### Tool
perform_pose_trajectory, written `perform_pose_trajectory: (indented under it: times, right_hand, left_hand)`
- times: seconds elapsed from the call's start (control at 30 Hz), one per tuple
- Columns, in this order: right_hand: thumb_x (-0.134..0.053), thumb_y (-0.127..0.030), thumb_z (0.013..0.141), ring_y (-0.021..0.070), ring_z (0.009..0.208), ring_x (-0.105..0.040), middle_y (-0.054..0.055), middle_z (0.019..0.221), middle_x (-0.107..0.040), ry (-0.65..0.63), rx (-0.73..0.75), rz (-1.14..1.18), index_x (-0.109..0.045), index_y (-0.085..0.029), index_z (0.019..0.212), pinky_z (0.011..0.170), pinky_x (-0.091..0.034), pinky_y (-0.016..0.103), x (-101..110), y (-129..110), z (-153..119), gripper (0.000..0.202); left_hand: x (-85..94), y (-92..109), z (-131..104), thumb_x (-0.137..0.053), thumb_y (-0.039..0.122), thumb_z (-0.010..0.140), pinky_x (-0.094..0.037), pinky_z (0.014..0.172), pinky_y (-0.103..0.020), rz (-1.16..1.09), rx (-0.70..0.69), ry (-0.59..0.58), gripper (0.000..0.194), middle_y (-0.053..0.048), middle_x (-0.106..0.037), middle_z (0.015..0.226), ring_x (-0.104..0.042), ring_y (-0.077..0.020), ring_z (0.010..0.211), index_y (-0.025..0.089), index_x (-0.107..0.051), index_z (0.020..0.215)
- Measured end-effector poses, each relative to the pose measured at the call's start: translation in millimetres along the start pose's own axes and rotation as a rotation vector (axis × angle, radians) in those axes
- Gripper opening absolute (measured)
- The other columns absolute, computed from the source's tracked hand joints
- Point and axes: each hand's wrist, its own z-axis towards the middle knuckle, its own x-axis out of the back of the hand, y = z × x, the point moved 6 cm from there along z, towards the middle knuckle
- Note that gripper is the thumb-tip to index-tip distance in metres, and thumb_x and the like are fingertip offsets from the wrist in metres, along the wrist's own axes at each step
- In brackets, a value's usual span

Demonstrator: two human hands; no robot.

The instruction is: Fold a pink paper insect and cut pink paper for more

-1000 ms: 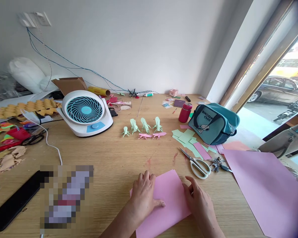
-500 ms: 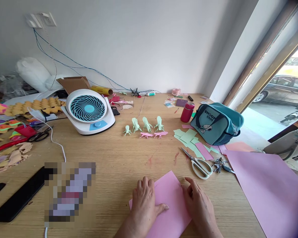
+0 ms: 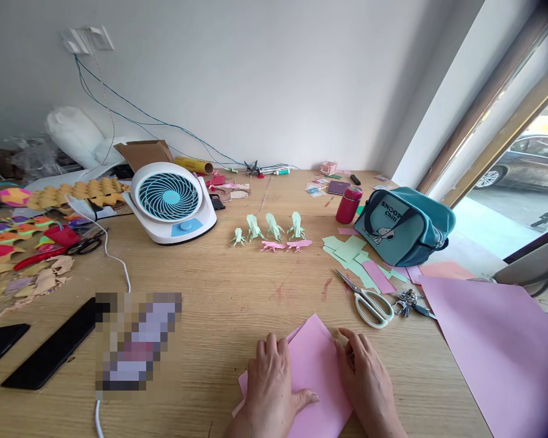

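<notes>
A pink sheet of paper (image 3: pixel 319 365), folded so that a second layer shows along its left side, lies on the wooden table in front of me. My left hand (image 3: pixel 274 377) holds its left part down, fingers bent over the edge and thumb stretched across the sheet. At the right edge, my right hand (image 3: pixel 365 371) grips the paper between thumb and curled fingers; the fingertips are partly hidden. Beyond the hands stand several light green folded-paper insects (image 3: pixel 274 227), with two pink ones (image 3: pixel 299 244) before them. White-handled scissors (image 3: pixel 372 307) lie just past my right hand.
On the right are keys (image 3: pixel 407 302), green paper scraps (image 3: pixel 349 249), a large pink sheet (image 3: pixel 493 340), a teal bag (image 3: pixel 399 228) and a red bottle (image 3: pixel 349 205). A white fan (image 3: pixel 205 219) stands left, near egg-carton pieces (image 3: pixel 77 193). Black flat objects (image 3: pixel 55 350) lie at front left.
My left hand has shifted slightly right over the pink paper, and more of the lower layer shows at its left. My right hand stays at the right edge. The view has turned slightly left.
</notes>
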Motion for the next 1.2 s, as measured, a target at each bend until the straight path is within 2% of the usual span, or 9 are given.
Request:
perform_pose_trajectory:
  times: [0.17, 0.37, 0.47, 0.57, 0.73, 0.83, 0.93, 1.07, 1.2]
  right_hand:
    - [-0.039, -0.047, 0.092, 0.0227, 0.077, -0.064, 0.005, 0.085, -0.064, 0.026, 0.035, 0.049, -0.064, -0.024, 0.107, 0.07, -0.051, 0.035, 1, -1, -1, 0.037]
    - [-0.04, -0.047, 0.094, 0.0224, 0.079, -0.064, 0.005, 0.086, -0.065, 0.016, 0.046, 0.074, -0.065, -0.024, 0.104, 0.071, -0.051, 0.034, 1, -1, -3, 0.035]
    - [-0.04, -0.047, 0.094, 0.0221, 0.077, -0.063, 0.005, 0.085, -0.064, 0.007, 0.053, 0.077, -0.065, -0.025, 0.102, 0.07, -0.05, 0.034, 2, -3, -2, 0.034]
    - [-0.04, -0.047, 0.095, 0.0225, 0.078, -0.062, 0.005, 0.086, -0.064, -0.021, 0.054, 0.09, -0.064, -0.025, 0.104, 0.071, -0.05, 0.036, 1, -4, -3, 0.035]
    - [-0.043, -0.046, 0.095, 0.0243, 0.099, -0.061, 0.007, 0.105, -0.065, -0.048, 0.149, 0.163, -0.061, -0.026, 0.112, 0.087, -0.05, 0.037, 8, 0, -20, 0.032]
    - [-0.049, -0.049, 0.093, 0.0263, 0.104, -0.06, 0.009, 0.113, -0.063, -0.013, 0.177, 0.167, -0.059, -0.027, 0.117, 0.088, -0.049, 0.039, 17, 13, -38, 0.035]
    - [-0.053, -0.054, 0.089, 0.0259, 0.091, -0.063, 0.008, 0.104, -0.066, 0.034, 0.125, 0.172, -0.06, -0.026, 0.114, 0.08, -0.051, 0.039, 26, 31, -49, 0.038]
    - [-0.05, -0.056, 0.089, 0.0178, 0.06, -0.056, 0.003, 0.087, -0.064, -0.026, -0.011, 0.208, -0.06, -0.026, 0.112, 0.06, -0.048, 0.032, 29, 44, -49, 0.039]
    - [-0.05, -0.06, 0.087, 0.0172, 0.06, -0.056, 0.001, 0.082, -0.061, -0.151, -0.07, 0.144, -0.064, -0.027, 0.094, 0.061, -0.046, 0.032, 31, 42, -41, 0.037]
  left_hand:
    - [-9.1, -3, -1, -0.081, 0.047, 0.064, -0.043, 0.1, -0.048, -0.01, 0.037, -0.007, 0.081, -0.019, -0.048, 0.134, -0.05, -0.0366, 0.121, 0.016, -0.051, 0.132]
    - [-13.5, -2, -7, -0.072, 0.052, 0.072, -0.034, 0.109, -0.047, -0.029, 0.001, -0.051, 0.078, -0.02, -0.047, 0.138, -0.039, -0.0372, 0.133, 0.012, -0.049, 0.136]
    - [-12.2, -1, -11, -0.073, 0.054, 0.069, -0.031, 0.111, -0.047, -0.064, -0.026, -0.061, 0.087, -0.018, -0.049, 0.136, -0.04, -0.0361, 0.131, 0.012, -0.045, 0.14]
    - [-10.1, -1, -15, -0.077, 0.055, 0.062, -0.036, 0.106, -0.049, -0.088, -0.05, -0.077, 0.098, -0.017, -0.05, 0.135, -0.043, -0.0362, 0.125, 0.015, -0.042, 0.144]
    - [-10.9, -2, -19, -0.079, 0.055, 0.056, -0.037, 0.102, -0.052, -0.066, -0.074, -0.068, 0.098, -0.017, -0.049, 0.137, -0.043, -0.038, 0.124, 0.018, -0.047, 0.141]
    - [-13.6, -3, -19, -0.079, 0.053, 0.059, -0.034, 0.106, -0.05, -0.079, -0.091, -0.042, 0.094, -0.016, -0.049, 0.138, -0.042, -0.0365, 0.125, 0.018, -0.048, 0.14]
    - [-15.1, -3, -21, -0.078, 0.047, 0.064, -0.033, 0.107, -0.049, -0.094, -0.093, -0.027, 0.087, -0.016, -0.048, 0.138, -0.042, -0.0354, 0.125, 0.018, -0.048, 0.141]
    - [-13.9, -3, -25, -0.075, 0.042, 0.072, -0.033, 0.106, -0.049, -0.118, -0.116, 0.014, 0.077, -0.015, -0.049, 0.138, -0.043, -0.0343, 0.125, 0.018, -0.048, 0.14]
    - [-15.5, -8, -27, -0.074, 0.037, 0.074, -0.034, 0.105, -0.05, -0.15, -0.158, 0.048, 0.073, -0.015, -0.05, 0.137, -0.043, -0.0341, 0.125, 0.017, -0.048, 0.14]
